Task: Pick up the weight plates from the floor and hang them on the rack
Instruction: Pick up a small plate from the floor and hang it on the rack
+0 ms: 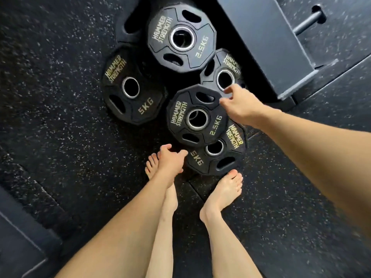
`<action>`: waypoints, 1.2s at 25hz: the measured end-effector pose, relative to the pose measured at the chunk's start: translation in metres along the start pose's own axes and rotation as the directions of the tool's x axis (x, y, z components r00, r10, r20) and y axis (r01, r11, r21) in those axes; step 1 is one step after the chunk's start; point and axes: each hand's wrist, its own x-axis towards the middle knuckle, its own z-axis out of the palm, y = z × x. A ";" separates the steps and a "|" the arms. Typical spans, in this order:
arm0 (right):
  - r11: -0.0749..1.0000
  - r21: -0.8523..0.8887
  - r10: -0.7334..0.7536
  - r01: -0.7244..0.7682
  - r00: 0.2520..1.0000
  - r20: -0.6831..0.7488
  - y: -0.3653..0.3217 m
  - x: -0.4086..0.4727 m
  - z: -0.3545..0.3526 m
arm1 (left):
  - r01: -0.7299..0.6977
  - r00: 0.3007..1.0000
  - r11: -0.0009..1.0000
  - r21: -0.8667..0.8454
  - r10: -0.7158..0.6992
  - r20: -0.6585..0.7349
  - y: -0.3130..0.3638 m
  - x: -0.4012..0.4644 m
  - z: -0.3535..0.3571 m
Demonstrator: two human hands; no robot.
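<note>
Several black weight plates lie in a cluster on the rubber floor. A 2.5 kg plate [197, 117] lies on top in the middle, partly over a 5 kg plate [218, 157] near my feet and another plate [224, 75] behind it. A 5 kg plate [130, 87] lies to the left, and a second 2.5 kg plate [181, 38] lies at the back. My right hand [241, 106] hangs over the upper right rim of the middle 2.5 kg plate, thumb and fingers loosely spread, holding nothing. My left hand [170, 159] hovers at that plate's lower left, fingers relaxed.
The dark metal base of the rack [267, 43] stands at the back right, with a peg [307, 22] sticking out beyond it. My bare feet [224, 191] stand just in front of the plates. A dark mat edge [22, 233] shows at lower left.
</note>
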 end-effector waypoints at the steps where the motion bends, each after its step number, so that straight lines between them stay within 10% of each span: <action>1: 0.999 -0.021 -0.027 0.026 0.999 -0.022 0.003 0.017 0.008 | 0.004 0.998 0.999 -0.038 -0.001 0.059 0.011 0.006 0.006; 12: 0.941 -0.320 -0.128 0.114 0.991 -0.022 0.017 0.051 0.039 | 0.010 1.000 0.975 -0.223 -0.009 0.003 0.038 0.012 0.019; 20: 0.989 0.097 0.113 -0.111 0.994 -0.008 0.014 -0.065 0.019 | -0.153 0.975 0.873 -0.463 0.211 0.074 0.046 -0.068 -0.060; 30: 0.765 0.605 0.247 -0.218 0.968 0.037 -0.097 -0.317 -0.108 | -0.344 0.862 0.756 -0.557 0.489 0.131 0.084 -0.330 -0.222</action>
